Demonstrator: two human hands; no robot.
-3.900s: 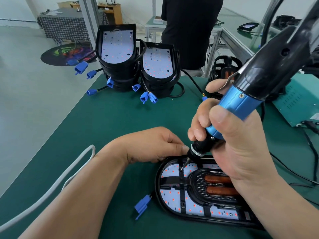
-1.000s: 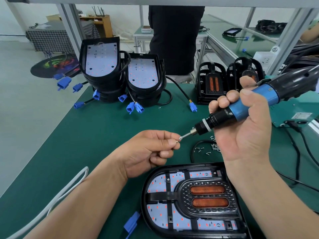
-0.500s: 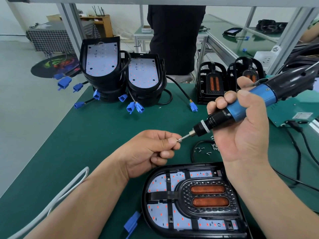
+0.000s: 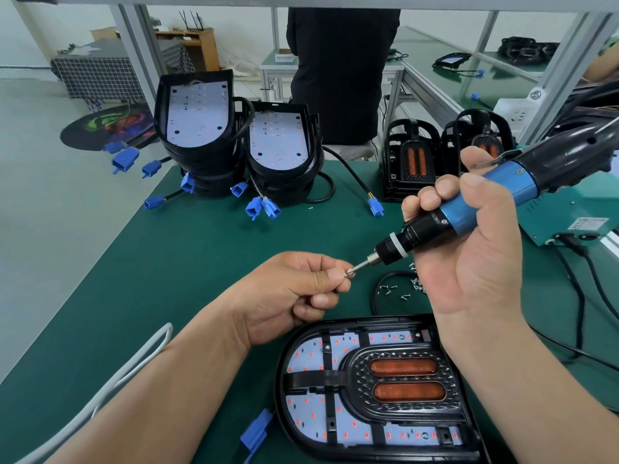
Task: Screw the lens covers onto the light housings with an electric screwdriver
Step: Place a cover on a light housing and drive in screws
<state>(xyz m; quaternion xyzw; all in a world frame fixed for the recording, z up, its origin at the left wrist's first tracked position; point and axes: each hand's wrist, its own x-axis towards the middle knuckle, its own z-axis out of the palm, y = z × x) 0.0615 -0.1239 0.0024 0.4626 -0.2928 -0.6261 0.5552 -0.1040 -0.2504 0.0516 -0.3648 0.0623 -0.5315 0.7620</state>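
A black light housing (image 4: 375, 390) lies flat on the green mat near me, its lens cover (image 4: 402, 383) with two orange windows seated on the LED board. My right hand (image 4: 469, 262) grips the blue and black electric screwdriver (image 4: 469, 209), held in the air above the housing with its bit pointing left. My left hand (image 4: 294, 293) pinches a small screw (image 4: 349, 271) between thumb and forefinger, right at the bit's tip. Several loose screws (image 4: 405, 289) lie on the mat inside a black ring just behind the housing.
Two stacks of open housings (image 4: 201, 128) with blue connectors (image 4: 261, 207) stand at the back left. Stacked lens covers (image 4: 415, 162) stand at the back right, beside a teal power unit (image 4: 569, 216). A white cable (image 4: 127, 370) runs along the left edge. A person in black stands behind the bench.
Since 3.9 s ago the screwdriver lifted off the housing and my left hand came off it, now pinching a screw. Over the last second the bit's tip and screw stayed together, barely moving.
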